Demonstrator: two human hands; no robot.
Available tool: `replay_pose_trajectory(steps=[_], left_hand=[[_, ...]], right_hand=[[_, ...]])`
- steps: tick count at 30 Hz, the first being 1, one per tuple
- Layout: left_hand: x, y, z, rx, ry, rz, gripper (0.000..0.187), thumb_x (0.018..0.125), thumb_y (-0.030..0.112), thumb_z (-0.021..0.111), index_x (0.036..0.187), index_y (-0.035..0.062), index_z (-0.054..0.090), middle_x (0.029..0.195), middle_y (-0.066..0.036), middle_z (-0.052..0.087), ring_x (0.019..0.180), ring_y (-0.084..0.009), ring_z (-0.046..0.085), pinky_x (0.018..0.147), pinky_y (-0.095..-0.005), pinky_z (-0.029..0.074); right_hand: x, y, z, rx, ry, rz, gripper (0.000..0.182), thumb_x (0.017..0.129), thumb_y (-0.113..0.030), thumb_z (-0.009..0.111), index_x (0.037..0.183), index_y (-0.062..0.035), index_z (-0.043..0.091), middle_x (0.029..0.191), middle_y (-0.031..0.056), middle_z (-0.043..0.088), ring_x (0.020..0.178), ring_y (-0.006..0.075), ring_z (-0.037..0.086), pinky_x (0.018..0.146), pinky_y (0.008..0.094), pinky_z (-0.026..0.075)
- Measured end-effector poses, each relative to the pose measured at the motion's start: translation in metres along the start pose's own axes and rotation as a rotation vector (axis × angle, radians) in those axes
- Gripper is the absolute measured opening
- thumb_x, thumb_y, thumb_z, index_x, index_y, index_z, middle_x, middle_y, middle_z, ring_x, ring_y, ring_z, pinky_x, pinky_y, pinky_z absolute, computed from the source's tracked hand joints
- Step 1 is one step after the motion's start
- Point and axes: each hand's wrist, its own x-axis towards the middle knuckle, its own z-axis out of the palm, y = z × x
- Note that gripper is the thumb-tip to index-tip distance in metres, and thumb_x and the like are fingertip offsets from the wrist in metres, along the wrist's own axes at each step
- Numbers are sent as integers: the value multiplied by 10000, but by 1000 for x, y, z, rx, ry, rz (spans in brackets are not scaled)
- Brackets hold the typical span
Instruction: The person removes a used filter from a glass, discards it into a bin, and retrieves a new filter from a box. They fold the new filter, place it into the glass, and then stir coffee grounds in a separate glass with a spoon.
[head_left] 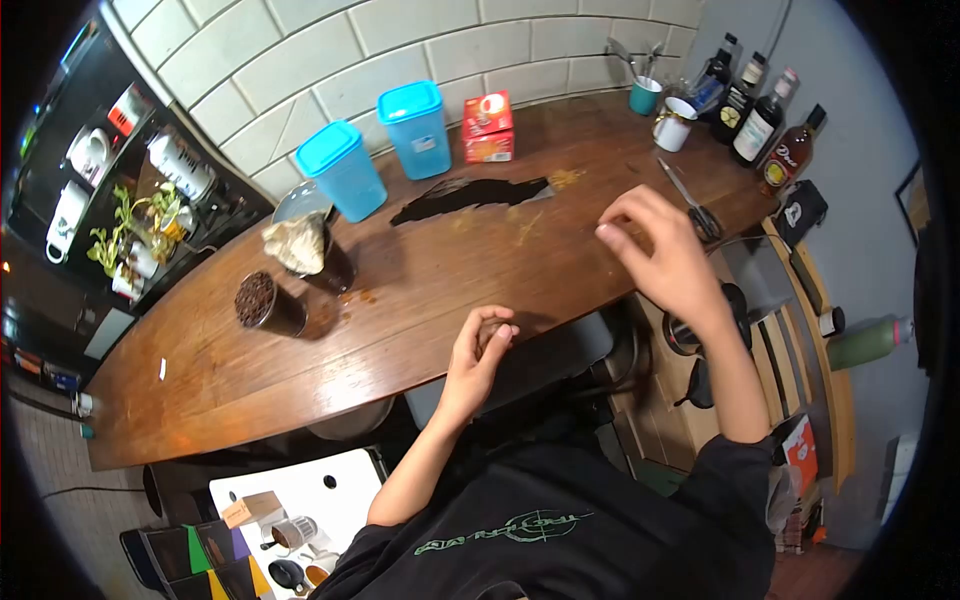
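My left hand [480, 350] is over the front edge of the wooden counter [420, 330], its fingers curled in towards the thumb. Whether anything lies inside them I cannot make out. Farther right, my right hand [662, 255] hovers above the counter with fingers bent and the thumb apart, holding nothing visible. Scissors [704, 218] with dark handles lie just beyond it. A torn black sheet [470, 200] is flat near the back, with yellowish-brown crumbs [525, 225] around it. To the left stand a cup filled with dark brown granules [258, 298] and a dark cup topped with a crumpled pale cloth or paper [296, 244].
Two blue lidded containers [418, 140] and a red box [488, 128] stand by the tiled wall. At the back right are a white mug [674, 126], a teal cup of utensils [645, 95] and several bottles [757, 130]. A white table [330, 465] sits low at left.
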Motion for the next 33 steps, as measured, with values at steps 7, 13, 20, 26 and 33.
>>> replay_pose_trajectory(steps=[7, 13, 20, 26, 33], left_hand=[[34, -7, 46, 67, 116, 278, 138, 1001, 58, 543, 1124, -5, 554, 1136, -74, 520, 1008, -140, 570, 928, -290, 458], [60, -27, 78, 175, 281, 342, 113, 990, 41, 534, 1095, -2, 524, 1085, -75, 460, 912, -150, 557, 833, -286, 466], [67, -45, 91, 430, 407, 446, 92, 967, -17, 516, 1059, -5, 521, 1053, -103, 487, 885, -169, 580, 783, -285, 485], [70, -45, 94, 491, 474, 422, 90, 972, 1, 511, 1061, -9, 517, 1037, -107, 493, 863, -172, 575, 779, -293, 484], [74, -38, 96, 668, 524, 349, 58, 943, 17, 529, 967, -22, 566, 961, -120, 532, 811, -189, 572, 751, -309, 477]], right_hand=[[59, 120, -149, -305, 441, 105, 202, 958, -241, 628, 1024, -51, 639, 866, 67, 668, 777, 163, 598, 726, 314, 496], [160, 314, -246, -326, 334, 255, 365, 915, -387, 654, 1140, -101, 623, 908, 110, 700, 871, 229, 659, 793, 354, 511], [251, 395, -199, -822, -101, -141, 276, 843, -189, 652, 1084, -56, 627, 1105, 191, 660, 986, 357, 663, 811, 431, 538], [312, 440, -163, -1081, -604, 239, 550, 730, -132, 713, 1265, -76, 595, 1284, 187, 570, 1196, 372, 566, 952, 443, 510], [301, 435, -138, -1192, -850, 356, 876, 641, -120, 749, 1457, -186, 439, 1441, 180, 462, 1266, 354, 544, 1003, 485, 475]])
